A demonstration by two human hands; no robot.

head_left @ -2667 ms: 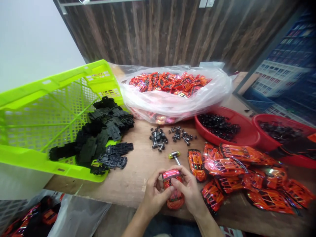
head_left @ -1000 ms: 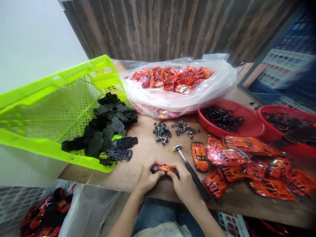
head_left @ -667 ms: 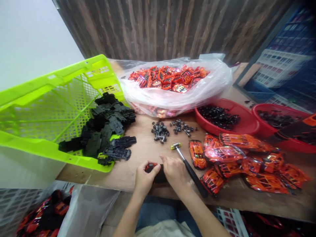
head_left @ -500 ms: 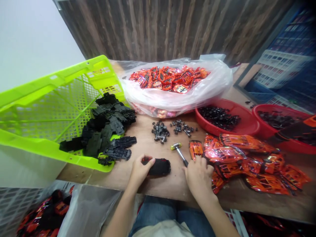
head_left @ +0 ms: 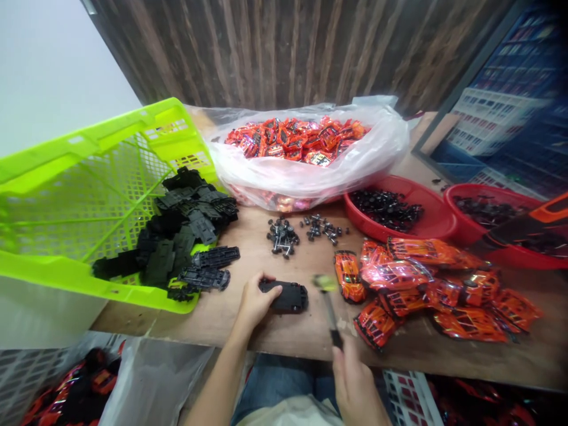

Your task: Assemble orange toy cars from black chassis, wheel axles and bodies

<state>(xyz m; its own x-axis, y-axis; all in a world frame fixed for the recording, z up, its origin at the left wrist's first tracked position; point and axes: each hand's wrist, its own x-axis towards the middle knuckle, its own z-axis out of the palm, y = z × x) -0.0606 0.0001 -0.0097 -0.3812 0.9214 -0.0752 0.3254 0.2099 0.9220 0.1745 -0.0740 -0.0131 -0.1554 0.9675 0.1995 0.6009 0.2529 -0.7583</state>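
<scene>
My left hand [head_left: 257, 300] grips one end of a toy car [head_left: 289, 296] that lies upside down, its black chassis facing up. My right hand [head_left: 355, 376] is closed round the dark handle of a small hammer [head_left: 329, 307], whose yellowish head is blurred and lifted to the right of the car. Beyond the car are loose wheel axles [head_left: 283, 236] in two small heaps. A pile of orange toy cars [head_left: 399, 278] sits right of the hammer. Two black chassis plates [head_left: 205, 277] lie to the left of my left hand.
A tilted lime-green crate [head_left: 89, 142] at left holds black chassis. Behind stands a clear plastic bag [head_left: 284, 177] of orange car bodies. Two red bowls [head_left: 437, 222] with black wheel parts stand at right; an orange-and-black tool [head_left: 519, 222] rests across one. Below the table's left edge is a container of car parts.
My right hand has picked the hammer up from the table and drawn it back toward me, with its head raised. My left hand still holds the car. The view has shifted slightly.
</scene>
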